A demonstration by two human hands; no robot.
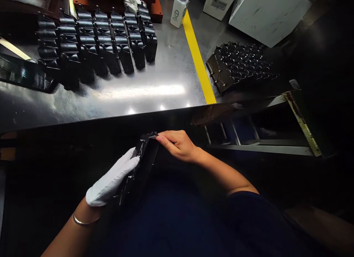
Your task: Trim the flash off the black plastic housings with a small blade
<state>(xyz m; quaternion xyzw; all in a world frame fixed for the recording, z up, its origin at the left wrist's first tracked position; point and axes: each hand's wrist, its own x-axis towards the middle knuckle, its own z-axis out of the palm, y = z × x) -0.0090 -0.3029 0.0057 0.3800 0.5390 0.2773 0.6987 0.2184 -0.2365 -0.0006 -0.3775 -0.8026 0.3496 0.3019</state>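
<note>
My left hand (113, 179), in a white glove, is closed around a black moulded plastic part (148, 159). The part is tilted, in front of the table and over my dark clothing. My bare right hand (179, 145) pinches a thin, shiny blade-like piece (153, 137) between thumb and forefinger. This piece lies against the upper end of the black part; most of it is hidden by my fingers. Along the part's left edge, small pins or ribs catch the light. Its lower end fades into the dark.
On the metal table (171, 79), rows of similar black parts (102, 39) stand at left, with another black group (243, 63) right of a yellow tape strip (197, 54). A white bottle (178, 13), boxes (265, 15) and an orange-red block (155, 7) are behind. A metal frame (260, 149) stands lower right.
</note>
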